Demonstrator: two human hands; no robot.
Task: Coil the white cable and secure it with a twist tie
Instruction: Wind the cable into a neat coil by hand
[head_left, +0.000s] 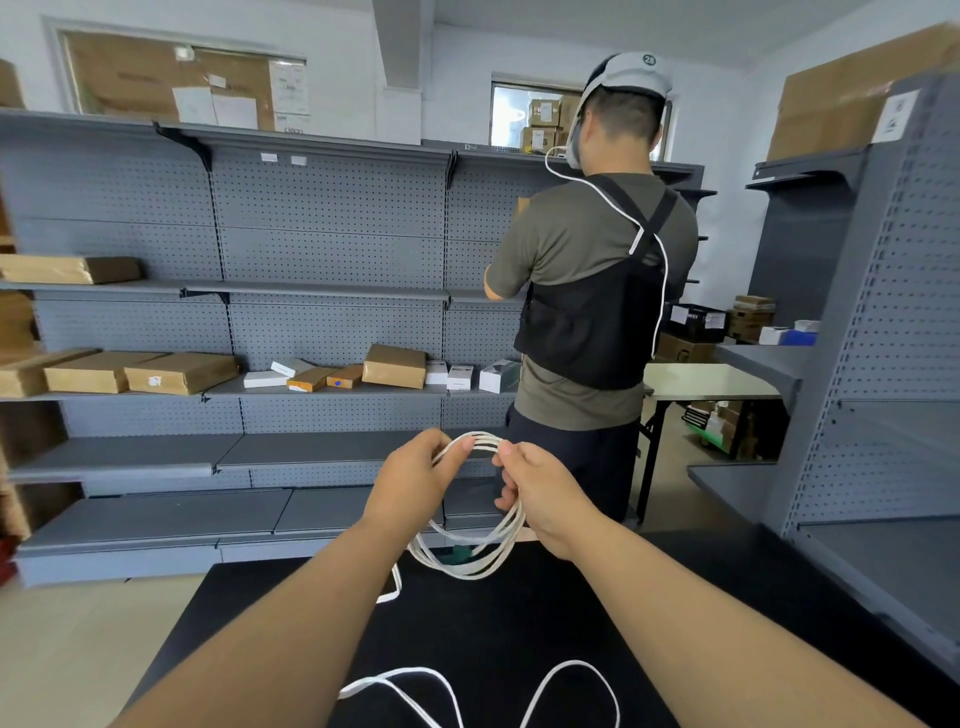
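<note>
- The coiled white cable (470, 556) is pinched at its top by the left hand (415, 480) and the right hand (545, 493).
- Loose cable loops are seen lying on the black table (519, 634).

Both bare forearms reach toward twelve o'clock, the left hand (415, 480) at eleven and the right hand (545, 499) at one, fingers (506, 457) pinched closed, held raised and close together.

Bright even daylight, warped edges
</note>
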